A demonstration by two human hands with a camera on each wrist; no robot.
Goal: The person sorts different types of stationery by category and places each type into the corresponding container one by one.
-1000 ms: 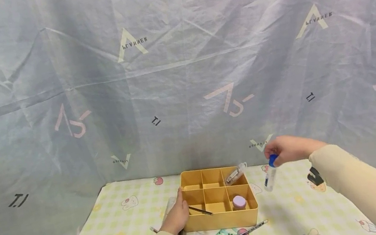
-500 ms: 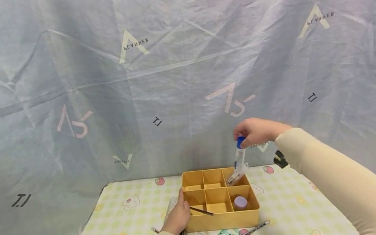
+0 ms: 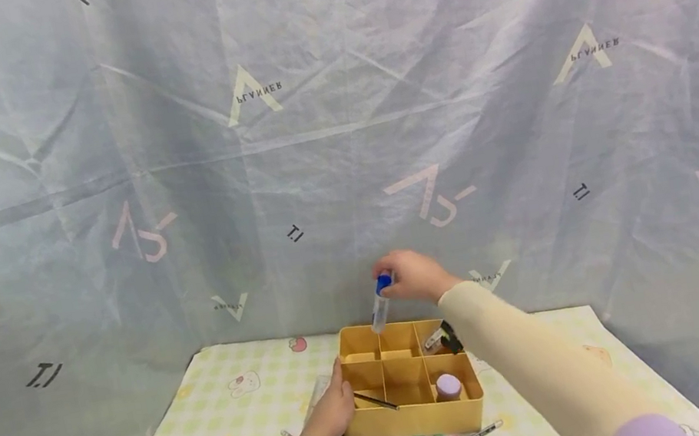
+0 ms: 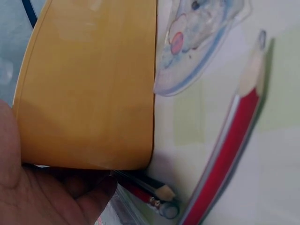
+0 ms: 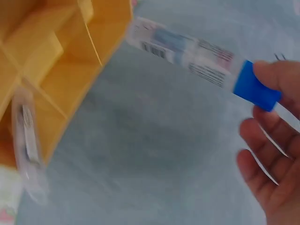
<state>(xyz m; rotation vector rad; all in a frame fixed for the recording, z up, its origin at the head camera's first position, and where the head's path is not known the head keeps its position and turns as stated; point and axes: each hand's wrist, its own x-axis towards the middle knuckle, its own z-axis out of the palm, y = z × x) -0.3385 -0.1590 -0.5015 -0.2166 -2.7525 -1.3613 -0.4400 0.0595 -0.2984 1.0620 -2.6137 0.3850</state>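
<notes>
One clear tube (image 5: 185, 51) hangs from your right hand (image 3: 416, 275), pinched by its blue cap (image 5: 255, 86) between thumb and forefinger; the other fingers you show at the right wrist curve apart from it. So you hold it at the very top end, with the whole printed body sticking out beyond your fingertips. From the head, the tube slants down and to the left, cap uppermost, its lower end over the back row of the yellow box (image 3: 420, 417), by the divider between the left and middle compartments. I cannot tell whether that end touches the rim.

Your left hand (image 3: 329, 412) grips the box at its left side, well apart from the tube. Just beside those fingers, pencil tips (image 4: 164, 192) poke out, and a red-striped pencil (image 4: 225, 154) lies near on the cloth.

Inside the box, a clear case (image 5: 28, 136) leans in the back right compartment, behind your right wrist; a lilac-topped pot (image 3: 448, 387) sits in the front right one, and a dark pencil (image 3: 376, 400) lies slanting at the front left one.
</notes>
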